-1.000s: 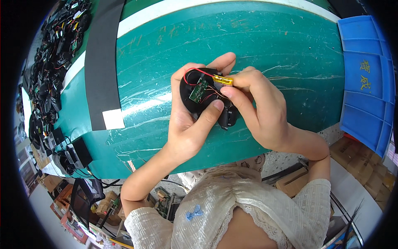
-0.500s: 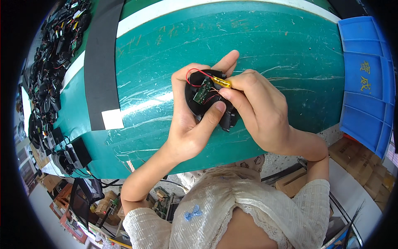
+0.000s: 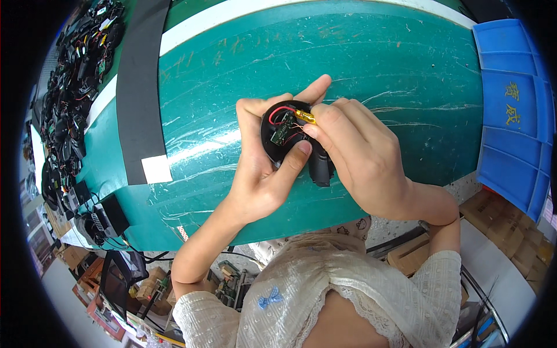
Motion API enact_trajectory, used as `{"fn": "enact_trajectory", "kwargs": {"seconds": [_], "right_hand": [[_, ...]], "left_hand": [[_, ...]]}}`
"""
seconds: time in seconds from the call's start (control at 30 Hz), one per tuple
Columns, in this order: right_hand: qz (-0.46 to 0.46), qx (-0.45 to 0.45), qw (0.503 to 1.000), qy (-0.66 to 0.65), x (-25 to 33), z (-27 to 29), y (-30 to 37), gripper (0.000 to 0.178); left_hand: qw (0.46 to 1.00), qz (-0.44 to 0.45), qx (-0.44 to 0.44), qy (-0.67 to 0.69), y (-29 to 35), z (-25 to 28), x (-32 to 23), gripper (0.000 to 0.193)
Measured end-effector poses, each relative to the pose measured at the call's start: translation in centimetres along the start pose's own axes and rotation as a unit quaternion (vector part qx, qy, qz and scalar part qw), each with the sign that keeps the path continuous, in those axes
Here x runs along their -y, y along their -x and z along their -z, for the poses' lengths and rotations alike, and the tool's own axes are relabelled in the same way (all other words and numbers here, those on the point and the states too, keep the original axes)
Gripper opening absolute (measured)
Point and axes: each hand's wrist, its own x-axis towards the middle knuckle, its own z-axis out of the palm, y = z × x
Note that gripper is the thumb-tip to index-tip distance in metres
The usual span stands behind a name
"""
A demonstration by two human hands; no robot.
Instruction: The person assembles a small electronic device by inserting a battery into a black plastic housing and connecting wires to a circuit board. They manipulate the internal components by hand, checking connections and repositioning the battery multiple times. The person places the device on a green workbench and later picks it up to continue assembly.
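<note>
My left hand is wrapped round a round black plastic housing, its thumb pressing on the near side and its index finger stretched out beyond. Inside the housing sits a small green circuit board with thin copper-coloured wires. A red wire loops from there to a small battery pack in yellow film. My right hand pinches at the battery's right end, with the thumb by the thin wires; its other fingers are curled. A dark padded part of the held piece hangs toward me, below my right fingertips.
The scratched green table mat lies under my hands. A black strip with a white square crosses it at left. Beyond that is a pile of black electronic parts. A blue plastic bin stands at the right edge, above cardboard.
The battery pack has shifted slightly left and down toward the housing, and the red wire's loop is tighter. The held piece has turned a little, showing more of its dark padded part.
</note>
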Motion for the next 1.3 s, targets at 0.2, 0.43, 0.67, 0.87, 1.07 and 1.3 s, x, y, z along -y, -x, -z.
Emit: {"fn": "enact_trajectory", "kwargs": {"seconds": [0.2, 0.43, 0.67, 0.87, 1.07, 1.3], "right_hand": [[-0.013, 0.008, 1.0, 0.009, 0.1, 0.0, -0.1, 0.016], [0.015, -0.005, 0.999, 0.035, -0.2, -0.8, 0.1, 0.016], [0.028, -0.001, 0.998, 0.056, -0.3, -1.3, 0.3, 0.017], [0.025, -0.015, 0.999, 0.03, -0.4, -0.7, -0.1, 0.018], [0.008, -0.05, 0.998, -0.035, -0.2, -0.7, -0.1, 0.022], [0.083, -0.061, 0.995, 0.009, -0.9, -0.5, -0.2, 0.026]], "left_hand": [[0.993, 0.008, 0.019, -0.113, -0.1, 0.2, -0.9, 0.035], [0.963, 0.098, -0.069, 0.24, -0.7, 0.0, -0.7, 0.031], [0.946, 0.163, -0.119, 0.255, -1.0, -0.5, -1.0, 0.013], [0.963, 0.144, -0.084, 0.21, -0.5, -0.4, -1.5, 0.017], [0.973, 0.086, -0.044, 0.208, -0.7, -0.1, -0.8, 0.02], [0.962, 0.09, -0.02, 0.258, -0.6, 0.3, -1.6, 0.02]]}}
